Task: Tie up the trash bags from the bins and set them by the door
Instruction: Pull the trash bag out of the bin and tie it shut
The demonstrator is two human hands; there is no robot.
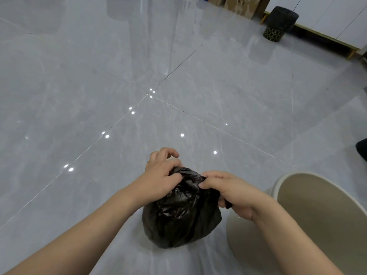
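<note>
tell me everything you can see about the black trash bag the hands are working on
The black trash bag is thin, glossy, crinkled plastic, bulging into a rounded lump. It appears to sit on the grey tiled floor, out of and just left of the beige bin. Its neck is gathered into a twisted bunch on top. The left hand grips the bunch from the left; the right hand pinches a strand from the right. Whether a knot is finished cannot be told.

Grey glossy tiled floor [99, 76] reflects ceiling lights. Cardboard boxes [241, 4] stand at the far wall. White cabinet [337, 18] on wooden legs occupies the far right corner.
</note>
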